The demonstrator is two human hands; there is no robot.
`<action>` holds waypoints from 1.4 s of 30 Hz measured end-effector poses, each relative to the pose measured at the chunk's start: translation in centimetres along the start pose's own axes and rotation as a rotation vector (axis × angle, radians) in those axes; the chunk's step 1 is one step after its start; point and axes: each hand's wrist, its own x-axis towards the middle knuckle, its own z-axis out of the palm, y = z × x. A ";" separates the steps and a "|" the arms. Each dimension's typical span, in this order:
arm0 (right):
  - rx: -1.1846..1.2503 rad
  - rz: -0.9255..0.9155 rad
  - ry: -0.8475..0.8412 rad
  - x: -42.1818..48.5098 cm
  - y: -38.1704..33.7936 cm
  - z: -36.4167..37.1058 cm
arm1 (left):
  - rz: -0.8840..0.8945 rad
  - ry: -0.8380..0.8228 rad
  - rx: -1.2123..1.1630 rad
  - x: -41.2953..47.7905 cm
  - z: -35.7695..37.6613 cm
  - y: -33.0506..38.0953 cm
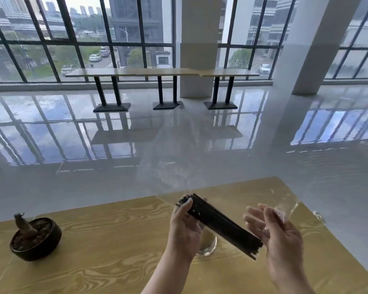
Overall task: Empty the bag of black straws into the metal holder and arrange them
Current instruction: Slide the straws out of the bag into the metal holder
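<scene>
A bundle of black straws (pixel 221 224) lies slanted in the air above the wooden table (pixel 106 240), its far end up-left and its near end down-right. My left hand (pixel 184 227) grips the bundle near its upper end. My right hand (pixel 278 232) is beside the lower end, fingers spread, with the clear plastic bag (pixel 286 205) draped over its fingers. Under the bundle, between my hands, stands the shiny metal holder (pixel 207 244), mostly hidden by my left hand and the straws.
A dark bowl-shaped pot (pixel 35 240) with a dried plant stump sits at the table's left. The table's far edge runs diagonally behind my hands. Beyond are a glossy floor, long tables (pixel 162 73) by the windows and two white pillars.
</scene>
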 end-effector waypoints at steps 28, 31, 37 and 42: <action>-0.380 -0.297 0.142 2.3 -3.3 -12.3 | -0.381 0.098 -0.096 1.9 3.4 -15.4; -0.467 -0.331 0.129 3.0 -4.1 -12.2 | -0.380 0.089 -0.125 1.9 3.5 -15.7; -0.632 -0.373 -0.011 4.5 -6.6 -9.5 | -0.350 0.101 -0.192 1.7 3.7 -15.0; -0.769 -0.422 -0.093 5.5 -8.4 -6.4 | -0.310 0.087 -0.255 1.8 3.8 -14.4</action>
